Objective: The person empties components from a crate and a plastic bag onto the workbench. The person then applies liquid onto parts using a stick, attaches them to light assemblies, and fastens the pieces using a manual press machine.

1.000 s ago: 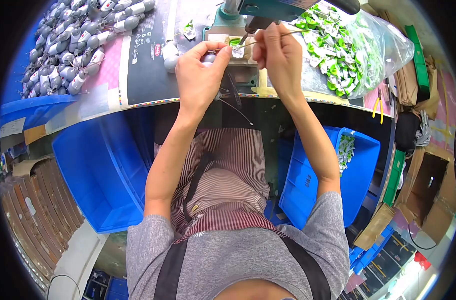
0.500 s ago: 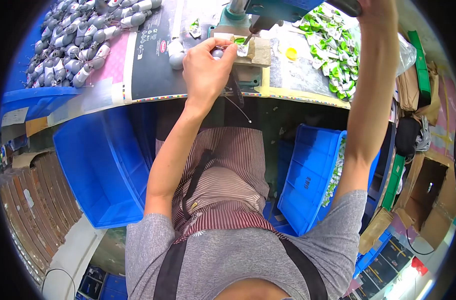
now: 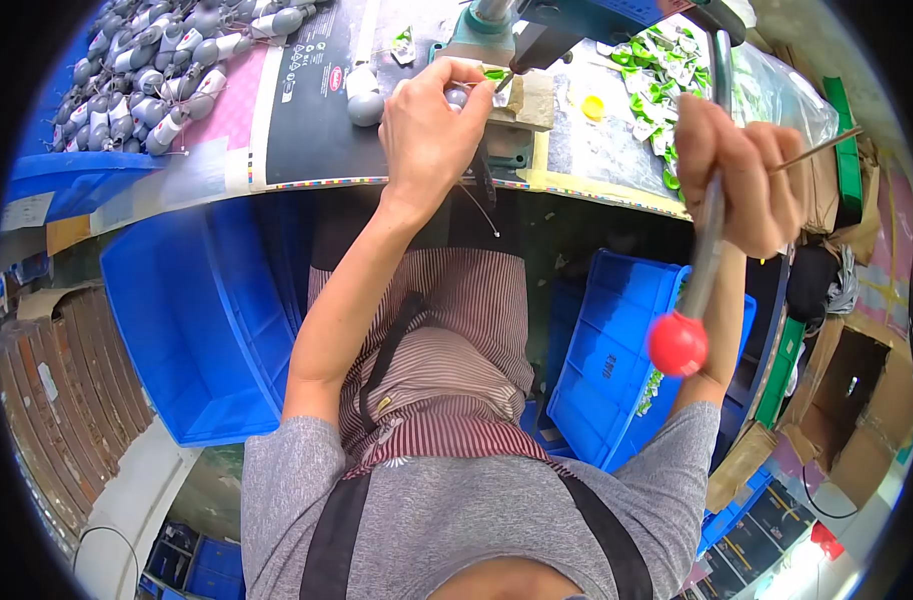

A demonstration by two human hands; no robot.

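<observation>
My left hand (image 3: 431,130) is closed in a pinch on a small green and white piece (image 3: 497,82) at the press's wooden block (image 3: 529,100). A grey ball part (image 3: 456,97) shows between its fingers. The tip of the press (image 3: 516,62) is right by the piece. On the right, my right hand (image 3: 741,180) is wrapped round the metal press lever (image 3: 714,215), which ends in a red knob (image 3: 678,345). A thin rod (image 3: 821,148) also sticks out from the fingers of this hand.
Grey and white parts (image 3: 141,75) are heaped at the left, with one more (image 3: 364,97) beside my left hand. Green and white pieces (image 3: 656,85) lie at the right near a yellow disc (image 3: 592,108). Blue bins (image 3: 191,330) stand below the table edge.
My right hand has left the work, gone up to the lever and pulled it down towards me, bringing the red knob into view. My left hand has stayed at the block.
</observation>
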